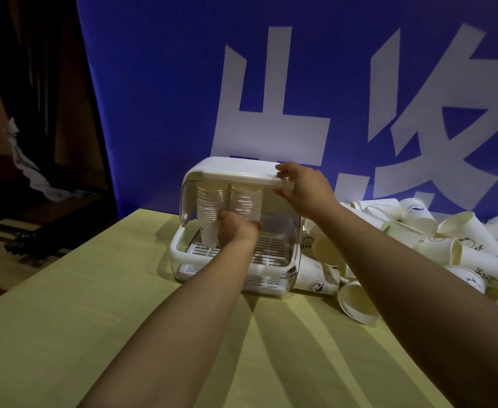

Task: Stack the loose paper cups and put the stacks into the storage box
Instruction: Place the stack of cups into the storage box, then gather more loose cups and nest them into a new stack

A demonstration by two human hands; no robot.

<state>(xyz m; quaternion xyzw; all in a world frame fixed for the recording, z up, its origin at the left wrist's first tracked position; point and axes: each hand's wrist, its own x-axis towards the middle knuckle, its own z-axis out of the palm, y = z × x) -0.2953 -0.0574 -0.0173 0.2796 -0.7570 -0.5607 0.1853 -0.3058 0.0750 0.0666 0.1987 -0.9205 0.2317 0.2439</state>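
A white storage box with a clear flip-up lid stands on the table. Two tall stacks of paper cups stand inside it, a left stack and a right stack. My left hand reaches into the box and is closed around the lower part of the right stack, touching the left one. My right hand pinches the front right edge of the raised lid and holds it up. A heap of loose paper cups lies to the right of the box.
The table has a yellow-green cloth. A blue banner with large white characters hangs just behind the box. The table's left edge drops to a dark floor with furniture. One loose cup lies near my right forearm.
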